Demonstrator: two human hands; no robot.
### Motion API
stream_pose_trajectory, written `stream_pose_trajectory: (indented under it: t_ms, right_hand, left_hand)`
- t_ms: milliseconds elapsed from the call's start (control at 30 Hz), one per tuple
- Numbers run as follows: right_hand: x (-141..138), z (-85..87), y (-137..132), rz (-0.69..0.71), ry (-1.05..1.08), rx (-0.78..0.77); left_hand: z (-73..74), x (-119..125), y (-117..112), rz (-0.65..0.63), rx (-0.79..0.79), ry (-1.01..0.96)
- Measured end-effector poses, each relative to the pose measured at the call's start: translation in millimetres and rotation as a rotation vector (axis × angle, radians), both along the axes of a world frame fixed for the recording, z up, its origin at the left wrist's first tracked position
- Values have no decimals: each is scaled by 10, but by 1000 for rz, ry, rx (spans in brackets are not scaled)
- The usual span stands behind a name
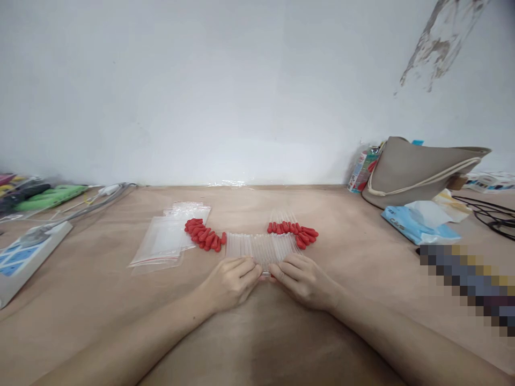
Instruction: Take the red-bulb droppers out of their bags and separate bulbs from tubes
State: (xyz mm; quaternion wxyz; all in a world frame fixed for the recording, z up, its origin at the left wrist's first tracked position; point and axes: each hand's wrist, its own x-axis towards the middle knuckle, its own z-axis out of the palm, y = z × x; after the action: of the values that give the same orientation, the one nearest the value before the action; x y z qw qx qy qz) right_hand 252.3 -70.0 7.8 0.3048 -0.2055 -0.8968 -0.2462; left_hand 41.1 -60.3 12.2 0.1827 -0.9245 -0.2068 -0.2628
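Observation:
A row of several clear thin tubes [259,246] lies side by side on the wooden table [100,300]. My left hand [230,281] and my right hand [302,279] rest at the near ends of the tubes, fingertips curled in and meeting in the middle. Whether they pinch a tube I cannot make out. One heap of red rubber caps [204,236] lies left of the tubes, another heap of red caps [295,231] right of them, partly on further tubes behind.
A stack of small clear zip bags [169,238] lies to the left. A white power strip [24,257] with cable sits at far left. A beige bag [414,169], a bottle [362,169] and a blue tissue pack [418,222] stand at right by the wall.

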Motion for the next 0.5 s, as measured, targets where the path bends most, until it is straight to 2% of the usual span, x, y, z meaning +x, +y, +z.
stream_pose_trajectory:
  t_ms: [200,367,500]
  right_hand:
    - [54,75,-17,61,-40,110]
    - [106,115,-15,79,-82,190]
    - [212,109,12,80,-78,237]
  left_hand:
    - [83,-4,-44,-23,-227,-54]
    - [197,24,-91,-25,-214,-100]
    - [209,-25,-76,4,-232,-86]
